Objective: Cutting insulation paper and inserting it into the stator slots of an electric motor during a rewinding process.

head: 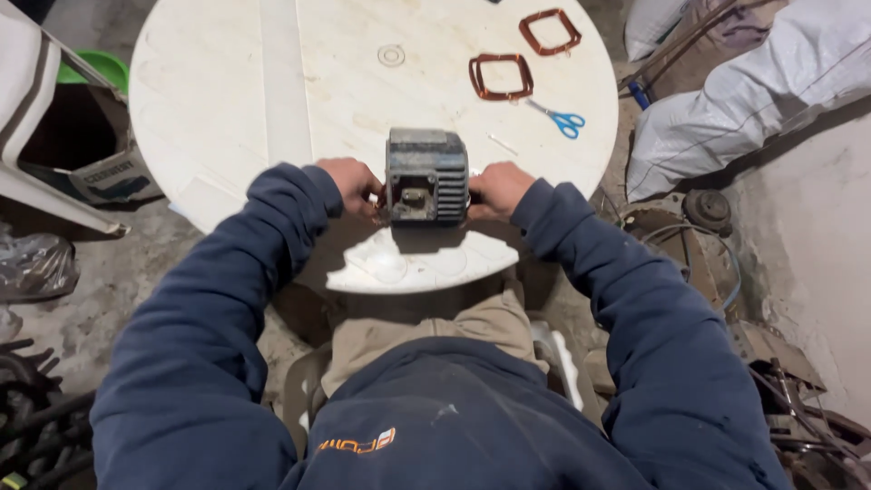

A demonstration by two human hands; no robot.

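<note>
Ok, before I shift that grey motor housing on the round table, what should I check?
1. Left hand on motor housing: ok, at its left side.
2. Right hand on it: ok, at its right side.
3. Housing resting on white table: ok, near the front edge.
4. Scissors apart from housing: ok.
5. Two copper coils apart: ok, farther back.
6. Finger grip firmness: cannot tell.

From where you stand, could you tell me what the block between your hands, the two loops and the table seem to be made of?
The block looks like cast metal: dull grey, ribbed sides, worn paint. The two loops appear to be wound copper wire, judging by their reddish-brown sheen. The table is probably moulded white plastic, matte and scuffed, with a pressed ring at its centre.
</note>
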